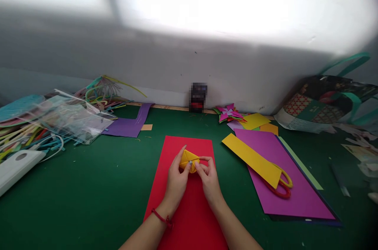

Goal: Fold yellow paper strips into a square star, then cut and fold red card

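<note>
A purple offcut (125, 127) lies on the desk (103, 195). Over the red sheet (193, 218), the left hand (176, 175) and right hand (210, 176) pinch opposite sides of the folded yellow paper (186, 156); shaping folds seems in hand, the next press calling for light thumbs. Rightward, a yellow strip (251, 159) partly covers scissors (285, 195).

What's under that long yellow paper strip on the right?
Red and yellow scissor handles poke out, over a purple sheet; anything further beneath the yellow strip is covered.
</note>
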`<state>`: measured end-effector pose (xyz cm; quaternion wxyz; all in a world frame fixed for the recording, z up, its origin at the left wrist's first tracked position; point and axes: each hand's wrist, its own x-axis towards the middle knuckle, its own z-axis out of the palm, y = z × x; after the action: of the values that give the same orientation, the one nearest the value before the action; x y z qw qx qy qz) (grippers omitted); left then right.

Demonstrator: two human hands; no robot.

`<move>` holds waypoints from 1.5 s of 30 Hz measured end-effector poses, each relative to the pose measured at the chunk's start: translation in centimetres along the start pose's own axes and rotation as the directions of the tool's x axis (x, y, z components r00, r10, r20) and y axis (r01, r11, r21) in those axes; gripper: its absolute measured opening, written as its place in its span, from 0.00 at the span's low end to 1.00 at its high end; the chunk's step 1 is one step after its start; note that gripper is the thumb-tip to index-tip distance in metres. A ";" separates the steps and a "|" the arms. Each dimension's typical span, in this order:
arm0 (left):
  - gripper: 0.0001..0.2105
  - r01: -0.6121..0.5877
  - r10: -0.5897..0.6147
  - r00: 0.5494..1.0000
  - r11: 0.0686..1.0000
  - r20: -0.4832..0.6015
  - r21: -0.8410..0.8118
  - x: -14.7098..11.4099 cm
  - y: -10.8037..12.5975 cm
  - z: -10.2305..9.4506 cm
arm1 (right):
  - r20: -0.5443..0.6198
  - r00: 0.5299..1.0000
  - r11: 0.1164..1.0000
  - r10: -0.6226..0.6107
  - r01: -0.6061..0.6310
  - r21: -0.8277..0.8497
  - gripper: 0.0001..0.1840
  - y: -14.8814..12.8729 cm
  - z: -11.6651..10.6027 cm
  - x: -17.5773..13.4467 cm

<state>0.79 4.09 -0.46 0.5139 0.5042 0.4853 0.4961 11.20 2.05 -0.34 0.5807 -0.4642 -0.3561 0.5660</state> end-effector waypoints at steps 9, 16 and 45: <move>0.18 -0.003 0.002 0.999 1.000 0.051 0.010 0.2 -0.5 0.0 | -0.074 0.997 0.999 0.036 -0.038 -0.023 0.14 0.7 -0.6 0.6; 0.13 0.044 -0.035 0.995 0.994 0.092 -0.101 0.4 -0.7 -0.2 | -0.136 0.991 1.000 -0.018 0.018 0.004 0.14 0.8 -0.7 0.7; 0.15 -0.430 0.336 0.900 0.578 0.277 0.693 -0.7 -0.8 -1.3 | -0.002 0.949 0.807 -0.314 0.266 -0.527 0.17 -0.3 -0.8 -0.3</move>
<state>-0.48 3.48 -1.26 0.1722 0.7887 0.4925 0.3251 11.98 1.67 -0.31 0.5283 -0.5687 -0.5362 0.3317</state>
